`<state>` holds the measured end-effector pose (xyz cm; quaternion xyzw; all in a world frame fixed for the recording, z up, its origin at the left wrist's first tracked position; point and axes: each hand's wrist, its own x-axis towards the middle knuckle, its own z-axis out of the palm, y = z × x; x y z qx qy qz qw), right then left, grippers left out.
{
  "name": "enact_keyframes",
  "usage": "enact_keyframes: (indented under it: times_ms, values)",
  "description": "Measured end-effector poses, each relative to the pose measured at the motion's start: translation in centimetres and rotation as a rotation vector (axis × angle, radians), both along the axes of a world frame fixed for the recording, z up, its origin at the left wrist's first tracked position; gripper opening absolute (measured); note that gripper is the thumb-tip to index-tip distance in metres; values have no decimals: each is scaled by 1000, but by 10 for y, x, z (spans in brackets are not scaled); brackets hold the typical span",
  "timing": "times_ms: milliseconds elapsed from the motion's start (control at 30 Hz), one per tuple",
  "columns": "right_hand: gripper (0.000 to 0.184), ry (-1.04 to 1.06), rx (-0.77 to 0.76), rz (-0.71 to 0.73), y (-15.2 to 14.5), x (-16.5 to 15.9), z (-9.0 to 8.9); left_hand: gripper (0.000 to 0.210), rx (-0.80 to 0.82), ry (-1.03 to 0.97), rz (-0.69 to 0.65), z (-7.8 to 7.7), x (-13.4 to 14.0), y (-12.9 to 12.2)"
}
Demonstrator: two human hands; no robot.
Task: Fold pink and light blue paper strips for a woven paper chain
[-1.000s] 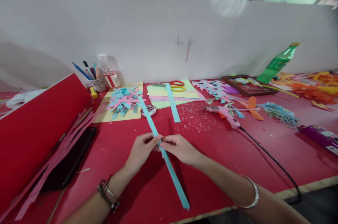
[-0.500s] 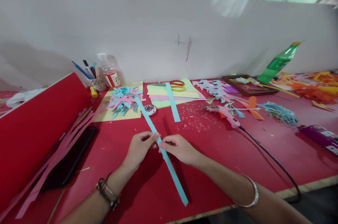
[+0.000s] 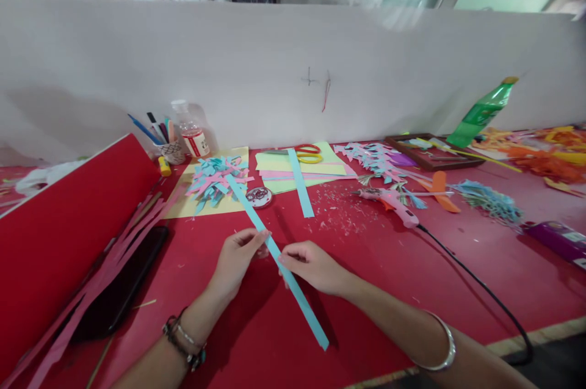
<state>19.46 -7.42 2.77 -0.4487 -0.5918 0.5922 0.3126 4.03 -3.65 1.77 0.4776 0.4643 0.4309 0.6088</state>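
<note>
Between my two hands a long light-blue paper strip point(image 3: 300, 298) slants from upper left to lower right above the red table. Thumb and fingers of my left hand point(image 3: 238, 258) pinch it near its middle. A little lower along the strip, my right hand point(image 3: 315, 265) pinches it too, fingers curled behind. Beyond its far end lies a pile of pink and blue paper snippets point(image 3: 215, 178) on a yellow sheet point(image 3: 180, 209). A second blue strip point(image 3: 301, 187) rests across stacked coloured paper point(image 3: 327, 160), beside scissors with red and yellow handles point(image 3: 310, 154).
A pink glue gun point(image 3: 396, 206) with a black cord lies to the right. Left are pink strips point(image 3: 98, 273) over a black phone point(image 3: 128, 285) and a red board point(image 3: 68, 254). A clear bottle point(image 3: 192, 132), pen cup point(image 3: 171, 151) and green bottle point(image 3: 483, 114) stand behind.
My hands have moved slightly apart along the blue strip, the left one a little to the left. The camera view has tilted up slightly.
</note>
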Motion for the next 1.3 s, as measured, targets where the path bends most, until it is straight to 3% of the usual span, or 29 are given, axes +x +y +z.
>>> enact_keyframes:
  times_ms: [167, 367, 567, 833, 1000, 1167, 1300]
  values:
    - [18, 41, -10, -13, 1, 0, 0, 25, 8, -22, 72, 2, -2, 3]
    - [19, 80, -72, -35, 1, -2, 0, 23, 94, 160, -195, 9, 6, -6]
    - [16, 47, -84, -25, 2, -1, -7, 22, 196, 297, -50, 6, 7, -6]
    - [29, 86, -144, 20, 3, 1, -6, 22, 157, 252, 29, 0, 4, -2]
    - [29, 94, -110, 23, 2, 0, -1, 25, 125, 224, -6, 2, 4, -2]
    - [25, 19, -53, -32, 2, 0, 1, 22, 146, 202, -230, 5, 7, -3]
    - [33, 90, -96, 29, 3, 3, -1, 23, 163, 260, -128, 6, 3, -1]
